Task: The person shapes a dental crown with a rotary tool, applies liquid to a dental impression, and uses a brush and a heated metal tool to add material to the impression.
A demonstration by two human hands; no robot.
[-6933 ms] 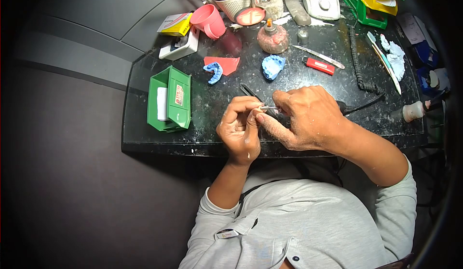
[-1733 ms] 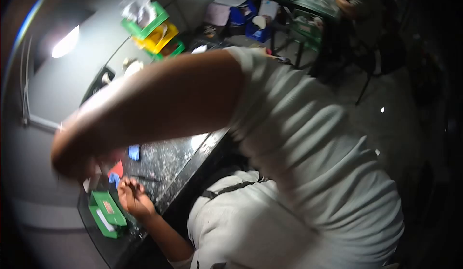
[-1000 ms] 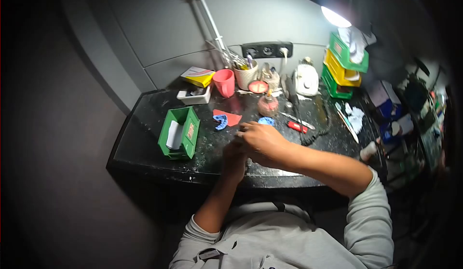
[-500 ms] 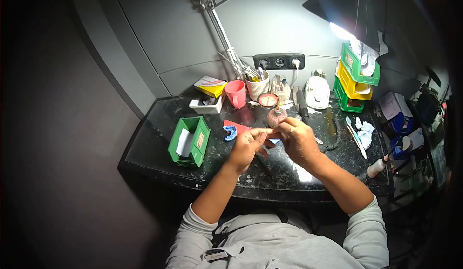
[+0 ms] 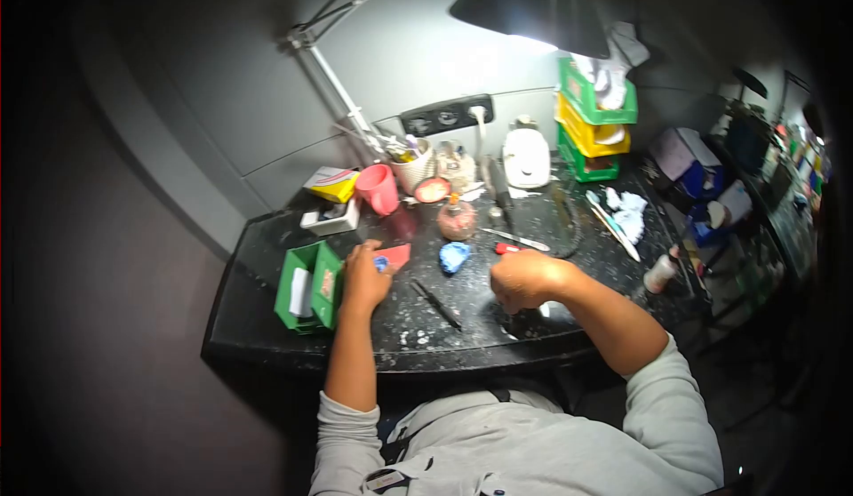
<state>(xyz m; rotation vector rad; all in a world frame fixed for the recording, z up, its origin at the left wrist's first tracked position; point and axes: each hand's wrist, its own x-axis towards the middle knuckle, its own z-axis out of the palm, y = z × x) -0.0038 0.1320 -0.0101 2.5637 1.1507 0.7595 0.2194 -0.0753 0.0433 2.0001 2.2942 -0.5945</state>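
My left hand (image 5: 362, 281) is down on the left side of the bench, its fingers closed around a blue horseshoe-shaped dental impression (image 5: 382, 264) that it partly covers. Beneath and beside that lies a flat pink-red sheet (image 5: 396, 254). My right hand (image 5: 526, 281) is curled above the bench at the right; its fingertips point down and whatever is in them is hidden. Just beyond it are a red object (image 5: 506, 248) and a slim silver tool (image 5: 515, 239). Between the hands sit a crumpled blue lump (image 5: 454, 257) and a dark pen-like tool (image 5: 435, 305).
A green bin (image 5: 309, 288) stands left, with a pink mug (image 5: 378, 188) behind. A glass jar with an orange top (image 5: 457, 220) stands mid-bench. Stacked bins (image 5: 595, 123), a toothbrush (image 5: 615, 226) and a small bottle (image 5: 661, 271) are at the right. A lamp (image 5: 533, 12) hangs overhead.
My hands, together at the middle before, have parted: the left reached to the blue impression, the right drew away, fingers curled. The blue lump and dark tool now show fully. The view has turned right.
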